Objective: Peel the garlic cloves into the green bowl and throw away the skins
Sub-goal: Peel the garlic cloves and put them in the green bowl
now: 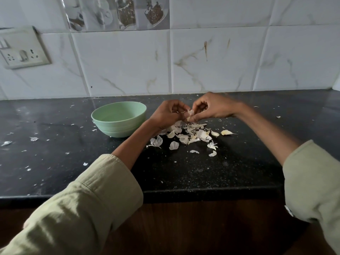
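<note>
My left hand (166,115) and my right hand (213,107) meet above the black counter, and both pinch one garlic clove (190,115) with loose skin on it. Just below them lies a pile of white garlic skins (185,135). An unpeeled clove (227,132) lies at the right of the pile, with another clove (214,133) beside it. The green bowl (118,119) stands left of my left hand; its inside is mostly hidden by the rim.
The black counter (184,173) ends at a front edge close to me, with dark wood below. Small skin flakes (34,138) are scattered over its left part. A tiled wall stands behind, with a socket plate (22,48) at the upper left.
</note>
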